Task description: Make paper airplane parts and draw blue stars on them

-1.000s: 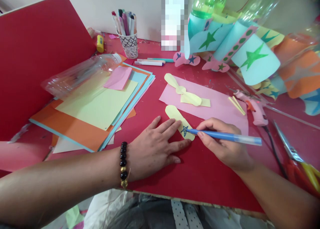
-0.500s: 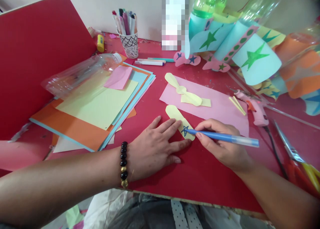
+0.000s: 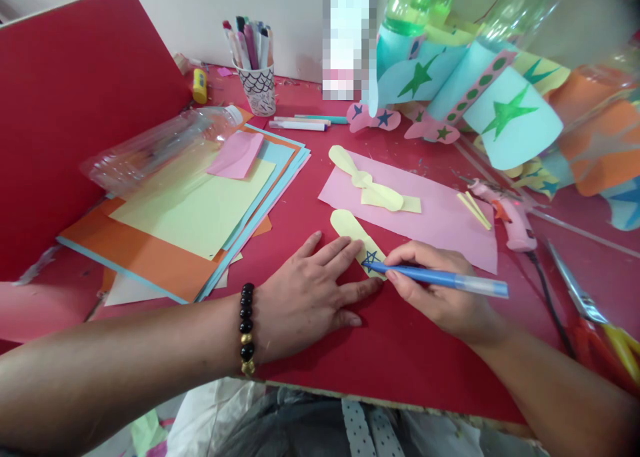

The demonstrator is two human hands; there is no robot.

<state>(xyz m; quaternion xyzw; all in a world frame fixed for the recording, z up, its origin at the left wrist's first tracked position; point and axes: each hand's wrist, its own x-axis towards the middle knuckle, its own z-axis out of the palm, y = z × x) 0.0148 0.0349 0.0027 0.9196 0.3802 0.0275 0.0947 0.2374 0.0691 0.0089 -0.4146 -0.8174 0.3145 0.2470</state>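
My right hand (image 3: 440,287) grips a blue felt-tip pen (image 3: 430,275), its tip against a dark blue star outline (image 3: 371,262) on a rounded yellow paper strip (image 3: 346,224). My left hand (image 3: 320,280) lies flat with fingers spread, fingertips pressing the strip's left and lower edges against the red table. Just beyond, a yellow propeller-shaped paper (image 3: 361,178) and a small yellow rectangle (image 3: 413,204) rest on a pink sheet (image 3: 440,237). Two thin yellow strips (image 3: 474,210) lie at that sheet's right end.
Left stands a stack of coloured paper (image 3: 165,257) with a clear plastic bottle (image 3: 160,147) on it. A cup of markers (image 3: 257,87) is at the back. To the right are a pink glue gun (image 3: 517,224), scissors (image 3: 583,300) and bottles wrapped in star-decorated paper (image 3: 515,107).
The pen has shifted slightly left and down along the star, and my right hand has moved with it. My left hand stays in place on the strip.
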